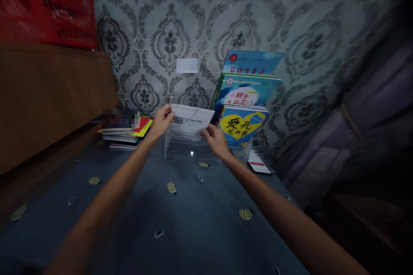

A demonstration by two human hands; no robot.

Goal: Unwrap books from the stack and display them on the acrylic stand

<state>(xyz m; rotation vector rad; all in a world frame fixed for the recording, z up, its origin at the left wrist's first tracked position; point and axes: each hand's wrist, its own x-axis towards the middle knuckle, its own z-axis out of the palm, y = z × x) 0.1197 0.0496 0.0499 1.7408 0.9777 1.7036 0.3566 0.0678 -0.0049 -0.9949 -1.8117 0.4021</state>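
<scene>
A white printed sheet of paper (191, 121) is held between both of my hands, just above a clear acrylic stand (183, 148) at the back of the blue patterned surface (193, 223). My left hand (160, 122) pinches the sheet's upper left corner. My right hand (215, 139) grips its lower right edge. Whether the sheet's lower edge sits inside the stand I cannot tell.
Three colourful books (247, 103) stand against the patterned wall to the right of the stand. A flat stack of books (125, 131) lies to the left. A phone (259, 164) lies near the right edge. A wooden cabinet (48, 99) carries a red basket (45, 4).
</scene>
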